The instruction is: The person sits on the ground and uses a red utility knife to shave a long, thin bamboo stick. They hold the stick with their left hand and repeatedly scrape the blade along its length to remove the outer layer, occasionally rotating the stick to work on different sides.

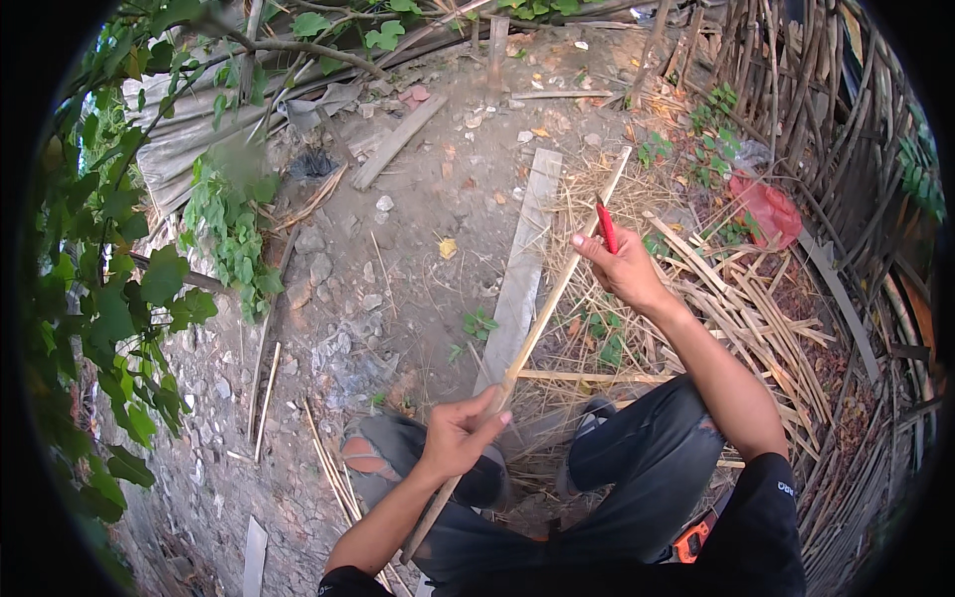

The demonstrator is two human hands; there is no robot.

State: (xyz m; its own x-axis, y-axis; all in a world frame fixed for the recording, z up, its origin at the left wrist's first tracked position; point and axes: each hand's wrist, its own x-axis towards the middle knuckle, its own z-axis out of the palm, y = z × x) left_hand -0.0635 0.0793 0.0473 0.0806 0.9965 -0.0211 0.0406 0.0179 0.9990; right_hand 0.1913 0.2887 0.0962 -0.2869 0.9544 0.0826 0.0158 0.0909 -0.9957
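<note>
A long, thin wooden strip (542,316) slants across the middle of the view, from near my lap up to the far right. My left hand (463,435) is closed around its lower part, thumb and fingers pinching it. Higher along the strip, my right hand (624,267) is closed on a red-handled tool (607,227) with a dark pointed tip, which lies close beside the strip. Whether that tool is a knife is too small to tell. The right thumb rests against or very near the strip.
A grey board (527,249) lies on the ground beyond my knees. Split wooden strips (756,318) are heaped at right, near a red plastic bag (766,211) and a stick fence (796,80). An orange-handled saw (690,542) lies by my right thigh. Leafy vines (109,298) hang at left.
</note>
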